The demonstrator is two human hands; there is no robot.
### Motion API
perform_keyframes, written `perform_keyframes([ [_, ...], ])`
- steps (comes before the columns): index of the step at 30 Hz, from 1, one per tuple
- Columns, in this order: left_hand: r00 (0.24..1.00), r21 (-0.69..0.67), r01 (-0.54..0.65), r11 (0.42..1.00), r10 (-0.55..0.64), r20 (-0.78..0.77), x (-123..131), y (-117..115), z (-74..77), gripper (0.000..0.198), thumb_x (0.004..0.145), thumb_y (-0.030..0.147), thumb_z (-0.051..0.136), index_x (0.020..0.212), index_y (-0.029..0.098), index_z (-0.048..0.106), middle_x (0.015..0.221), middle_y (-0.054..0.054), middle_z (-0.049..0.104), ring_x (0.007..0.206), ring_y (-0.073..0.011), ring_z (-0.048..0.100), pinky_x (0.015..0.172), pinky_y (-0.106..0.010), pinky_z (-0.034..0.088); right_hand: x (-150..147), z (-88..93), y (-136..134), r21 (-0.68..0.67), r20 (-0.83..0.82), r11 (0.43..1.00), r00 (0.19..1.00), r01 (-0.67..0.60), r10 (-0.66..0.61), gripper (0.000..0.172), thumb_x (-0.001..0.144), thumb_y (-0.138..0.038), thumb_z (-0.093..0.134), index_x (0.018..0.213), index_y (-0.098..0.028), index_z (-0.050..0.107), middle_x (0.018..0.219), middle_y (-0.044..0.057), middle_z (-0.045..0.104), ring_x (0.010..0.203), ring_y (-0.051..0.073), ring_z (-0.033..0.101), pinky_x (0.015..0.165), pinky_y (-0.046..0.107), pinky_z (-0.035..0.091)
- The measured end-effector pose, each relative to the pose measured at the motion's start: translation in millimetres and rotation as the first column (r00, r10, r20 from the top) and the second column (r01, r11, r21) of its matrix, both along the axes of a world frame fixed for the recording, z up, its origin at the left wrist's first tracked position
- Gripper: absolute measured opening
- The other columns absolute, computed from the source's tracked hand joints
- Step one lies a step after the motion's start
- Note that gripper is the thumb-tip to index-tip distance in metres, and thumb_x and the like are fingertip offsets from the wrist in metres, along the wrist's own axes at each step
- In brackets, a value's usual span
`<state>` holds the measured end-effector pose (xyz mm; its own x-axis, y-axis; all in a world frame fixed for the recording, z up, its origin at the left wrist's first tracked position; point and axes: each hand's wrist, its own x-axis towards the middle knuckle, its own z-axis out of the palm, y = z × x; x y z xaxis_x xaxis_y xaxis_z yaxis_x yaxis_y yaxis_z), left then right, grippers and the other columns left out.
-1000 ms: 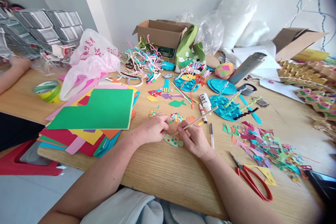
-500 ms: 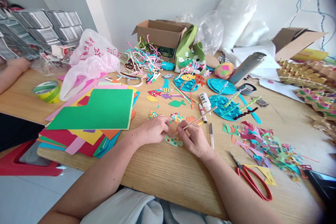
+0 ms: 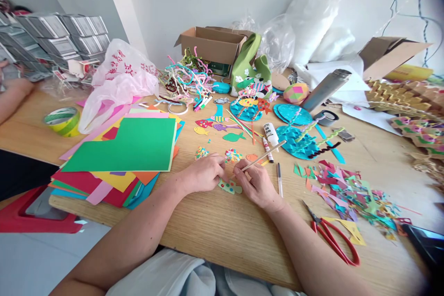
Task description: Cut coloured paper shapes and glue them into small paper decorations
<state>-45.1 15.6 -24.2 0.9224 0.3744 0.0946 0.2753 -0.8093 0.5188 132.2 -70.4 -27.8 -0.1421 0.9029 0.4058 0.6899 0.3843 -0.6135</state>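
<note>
My right hand point(image 3: 259, 186) is closed around a thin pale stick point(image 3: 265, 153), which slants up to the right. Between my hands a light green paper fish point(image 3: 230, 188) with coloured dots lies on the table, partly covered by my fingers. My left hand point(image 3: 207, 173) is curled over the fish's upper left side, fingers pinched together; whatever they hold is too small or hidden. Just beyond my hands are two small heaps of paper dots point(image 3: 233, 155). An orange paper fish point(image 3: 253, 158) lies behind my right hand, and a green paper fish point(image 3: 233, 137) farther back.
Stacked coloured paper point(image 3: 138, 148) lies to the left. Red-handled scissors point(image 3: 335, 236), paper scraps point(image 3: 350, 194) and a pen point(image 3: 279, 179) are at right. A glue bottle point(image 3: 270, 134), blue discs with twisted stems point(image 3: 298, 143) and a metal flask point(image 3: 329, 88) stand farther back. Another person's arm point(image 3: 14, 97) rests far left.
My hands and the stick stay almost in place, with only tiny finger shifts. The other person's hand at far left has moved slightly left, and a second hand shows there.
</note>
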Motion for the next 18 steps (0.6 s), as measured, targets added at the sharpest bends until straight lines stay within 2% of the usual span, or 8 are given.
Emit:
perform_keyframes([
  [5,1.000,-0.001,-0.010,1.000,0.010,0.006,-0.7,0.4,0.2,0.036,0.078,0.000,0.054,0.089,0.026,0.078,0.087,-0.005,0.062,0.091,-0.0190,0.058,0.082,-0.031,0.046,0.9,-2.8,0.8,-0.032,-0.058,0.999,0.998,0.035,-0.037,0.028,0.093,-0.027,0.043,0.067,-0.021,0.051,0.065,0.003,0.059,0.057,0.015,0.055,0.057,0.027,0.044],
  [10,1.000,-0.008,-0.018,1.000,0.018,-0.003,-0.7,0.0,1.1,0.039,0.076,-0.002,0.054,0.089,0.027,0.078,0.088,-0.004,0.062,0.091,-0.0177,0.058,0.083,-0.030,0.046,4.3,-6.5,0.8,-0.118,-0.197,0.986,0.970,0.120,-0.142,0.027,0.094,-0.033,0.044,0.073,-0.020,0.054,0.064,0.002,0.060,0.059,0.016,0.058,0.055,0.027,0.047],
  [18,0.999,-0.071,-0.029,0.997,0.031,0.039,-0.6,1.4,2.8,0.039,0.078,-0.001,0.051,0.091,0.024,0.078,0.088,-0.005,0.062,0.086,-0.0149,0.060,0.079,-0.026,0.046,8.8,-9.8,-0.2,-0.061,-0.285,0.977,0.934,0.205,-0.214,0.029,0.094,-0.035,0.047,0.071,-0.020,0.056,0.068,0.002,0.062,0.060,0.015,0.063,0.056,0.026,0.049],
])
